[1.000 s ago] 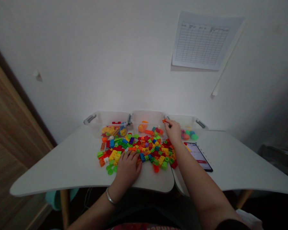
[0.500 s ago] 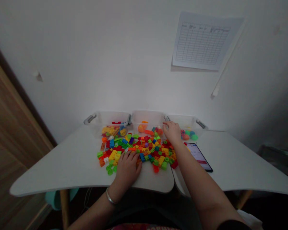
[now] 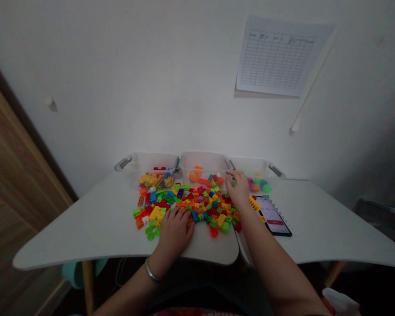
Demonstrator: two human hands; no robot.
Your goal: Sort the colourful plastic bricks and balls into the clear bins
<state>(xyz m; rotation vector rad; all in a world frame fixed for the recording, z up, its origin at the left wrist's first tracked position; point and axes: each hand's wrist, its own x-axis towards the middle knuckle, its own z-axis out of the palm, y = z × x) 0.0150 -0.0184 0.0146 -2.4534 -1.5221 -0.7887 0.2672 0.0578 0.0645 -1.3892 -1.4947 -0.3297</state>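
A heap of colourful plastic building bricks point(image 3: 191, 208) covers the middle of the white table point(image 3: 85, 232). My left hand point(image 3: 175, 232) lies on its near edge, fingers resting on the bricks and holding none. My right hand point(image 3: 238, 189) hovers at the heap's far right side, fingers spread, with no brick visible in them. Just beyond it stand the middle clear plastic bin point(image 3: 202, 169) with orange and red bricks and the right clear bin point(image 3: 253, 169) with round pieces. The left clear bin point(image 3: 148, 169) holds yellow and red bricks.
A phone point(image 3: 273, 217) lies face up on the table right of the heap, with a yellow brick point(image 3: 254, 203) by its edge. A gridded paper sheet point(image 3: 276, 57) is fixed to the wall behind. A wooden panel point(image 3: 16, 197) stands at the left.
My right hand has moved back from the rim of the middle bin toward me, and the small orange brick at its fingertips is no longer seen. My left hand has stayed in place.
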